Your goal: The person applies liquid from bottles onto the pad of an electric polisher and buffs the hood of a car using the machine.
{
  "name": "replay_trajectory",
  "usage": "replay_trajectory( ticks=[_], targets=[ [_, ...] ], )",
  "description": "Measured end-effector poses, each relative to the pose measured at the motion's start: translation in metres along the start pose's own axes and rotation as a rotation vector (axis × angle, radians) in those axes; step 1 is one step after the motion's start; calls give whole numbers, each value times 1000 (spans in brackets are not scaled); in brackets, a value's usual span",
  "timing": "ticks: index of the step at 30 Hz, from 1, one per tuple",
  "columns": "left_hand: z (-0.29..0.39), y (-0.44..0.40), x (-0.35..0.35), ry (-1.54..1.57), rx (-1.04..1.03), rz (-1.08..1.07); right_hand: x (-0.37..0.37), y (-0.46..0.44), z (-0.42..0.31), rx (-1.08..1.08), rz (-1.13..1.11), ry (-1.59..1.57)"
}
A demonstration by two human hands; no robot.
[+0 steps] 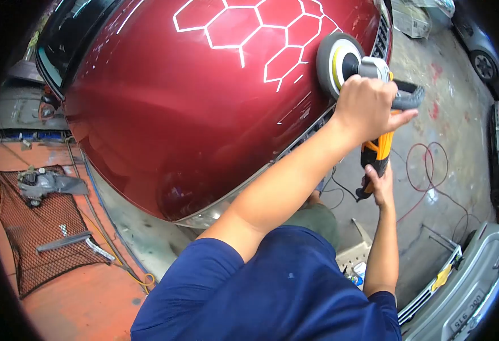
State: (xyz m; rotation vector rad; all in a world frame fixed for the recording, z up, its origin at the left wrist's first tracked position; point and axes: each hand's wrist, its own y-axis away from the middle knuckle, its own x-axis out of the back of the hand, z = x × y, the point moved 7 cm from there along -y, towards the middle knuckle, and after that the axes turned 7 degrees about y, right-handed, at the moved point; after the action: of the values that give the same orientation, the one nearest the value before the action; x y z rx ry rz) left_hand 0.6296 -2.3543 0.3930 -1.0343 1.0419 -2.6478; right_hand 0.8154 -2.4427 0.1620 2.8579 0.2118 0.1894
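Observation:
An orange and black polisher point(381, 142) is held up at the front edge of a glossy red car hood point(164, 108). My left hand point(368, 105) is closed around its front part, beside the dark side handle. Lower down, my right hand point(381, 183) grips the rear end of the body. The round pad point(335, 63), dark-rimmed with a white and yellow backing, is tilted on edge by the hood; whether it touches the paint I cannot tell. White hexagon reflections point(235, 25) shine on the hood.
A red hose point(429, 165) and cables lie coiled on the concrete floor. Silver car parts point(476, 284) stand at the lower right. At the left, a black net point(45, 238) lies on an orange surface. A grey car point(482, 51) is at the upper right.

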Motion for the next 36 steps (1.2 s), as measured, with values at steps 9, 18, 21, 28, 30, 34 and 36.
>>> replay_trajectory(
  ticks=[9,18,21,28,30,34,36],
  targets=[
    [14,104,59,15,-99,29,-52,73,28,57,13,115],
    [27,190,119,79,-155,18,-98,138,68,26,-34,72],
    [41,213,128,63,-134,-15,-98,161,94,-36,-76,158],
    [54,278,173,83,-112,-28,-124,185,86,-4,-157,296],
    [54,288,184,85,-108,-18,-131,187,77,8,-186,378],
    [52,299,192,98,-120,-6,-137,185,77,30,-201,382],
    [51,302,190,109,-132,-17,-134,187,75,28,-196,371]
  ],
)
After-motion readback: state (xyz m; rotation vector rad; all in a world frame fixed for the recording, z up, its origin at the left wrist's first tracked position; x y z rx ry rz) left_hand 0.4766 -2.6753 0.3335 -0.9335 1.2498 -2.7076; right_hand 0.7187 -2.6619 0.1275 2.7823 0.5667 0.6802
